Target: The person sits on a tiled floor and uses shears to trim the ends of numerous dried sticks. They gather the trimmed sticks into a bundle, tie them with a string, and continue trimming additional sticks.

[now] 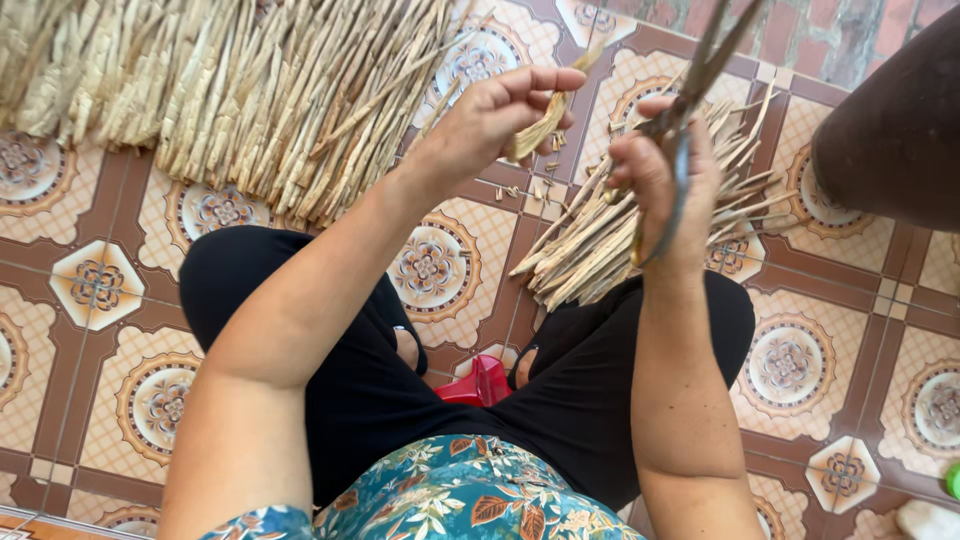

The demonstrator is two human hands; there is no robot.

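- Pale straw-yellow dried plant strips (250,90), heaped in a tan pile
- Cream floor tiles (95,285) with brown borders and round floral medallions
- Plain black trousers (360,390)
- Teal blouse (450,500) printed with orange and white leaves
- Bright red plastic stool (480,385)
- Dull metal scissors (680,130), brassy at the handle

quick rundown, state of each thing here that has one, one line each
left hand: raised, fingers pinching a dried leaf strip
dried leaf strip: held up off the floor, pale, one end hanging down
right hand: closed around scissors
scissors: held upright, blades pointing up, nearly shut
large strip pile: spread in a row on the tiled floor
small strip pile: loose heap under the right hand
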